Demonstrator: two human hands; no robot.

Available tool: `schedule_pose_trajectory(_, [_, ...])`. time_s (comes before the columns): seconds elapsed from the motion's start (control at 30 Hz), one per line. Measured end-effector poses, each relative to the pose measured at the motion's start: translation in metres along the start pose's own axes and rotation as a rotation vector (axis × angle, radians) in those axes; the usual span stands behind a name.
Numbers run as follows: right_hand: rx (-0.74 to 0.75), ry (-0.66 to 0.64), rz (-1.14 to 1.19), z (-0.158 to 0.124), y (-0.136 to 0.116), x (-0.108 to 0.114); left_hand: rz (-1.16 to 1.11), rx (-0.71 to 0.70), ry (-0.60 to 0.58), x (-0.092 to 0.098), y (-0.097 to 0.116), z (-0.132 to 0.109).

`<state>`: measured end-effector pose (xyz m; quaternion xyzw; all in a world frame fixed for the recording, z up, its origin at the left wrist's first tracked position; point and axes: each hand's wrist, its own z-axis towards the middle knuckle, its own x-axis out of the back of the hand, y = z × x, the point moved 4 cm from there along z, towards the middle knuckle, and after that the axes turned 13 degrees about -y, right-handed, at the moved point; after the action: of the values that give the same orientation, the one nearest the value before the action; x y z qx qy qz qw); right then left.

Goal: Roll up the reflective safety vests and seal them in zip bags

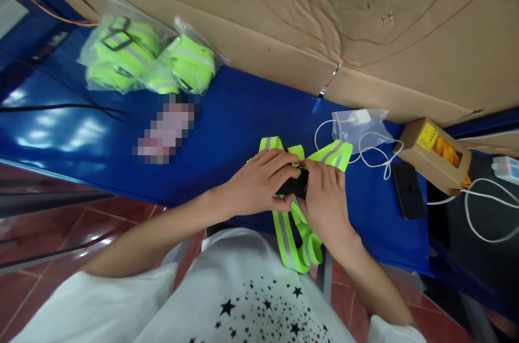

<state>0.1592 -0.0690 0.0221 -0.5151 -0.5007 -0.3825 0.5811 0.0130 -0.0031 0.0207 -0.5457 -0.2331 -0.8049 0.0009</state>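
Neon yellow-green reflective strapping (286, 240) with a grey stripe lies in loops at the table's front edge, and part of it hangs over the edge. My left hand (261, 183) is closed on a black piece (295, 186) of this strap, with thumb and fingers curled round its left side. From the right, my right hand (327, 199) pinches the same black piece, fingertips close to those of the left. Whether the piece is a buckle or black webbing I cannot tell, since my fingers cover much of it. More strap loops show behind both hands.
Clear plastic bags (125, 56) of rolled reflective straps sit at the back left of the blue table (243, 110). A white cable (383, 151), a small plastic bag (357, 124), a black phone (408, 191) and an open cardboard box (433, 153) lie to the right. Brown cardboard (259, 18) stands behind.
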Motion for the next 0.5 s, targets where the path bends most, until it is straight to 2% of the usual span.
schedule_pose_trajectory(0.1, [0.021, -0.063, -0.006, -0.003, 0.005, -0.005, 0.016, 0.040, -0.071, -0.005, -0.003, -0.008])
schedule_pose_trajectory(0.17, [0.036, -0.074, 0.024, -0.007, 0.015, -0.004, 0.018, 0.090, -0.148, -0.006, -0.006, -0.016])
schedule_pose_trajectory(0.23, [0.032, -0.069, 0.077, -0.012, 0.027, -0.001, 0.005, 0.120, -0.169, -0.002, -0.009, -0.025])
schedule_pose_trajectory(0.37, [-0.074, 0.004, 0.148, -0.027, 0.053, 0.011, -0.102, 0.208, -0.004, 0.019, -0.017, -0.040])
schedule_pose_trajectory(0.43, [-0.123, 0.099, 0.238, -0.035, 0.066, 0.024, -0.194, 0.284, 0.145, 0.033, -0.027, -0.045])
schedule_pose_trajectory(0.5, [-0.172, 0.253, 0.374, -0.043, 0.086, 0.042, -0.319, 0.358, 0.310, 0.048, -0.045, -0.048])
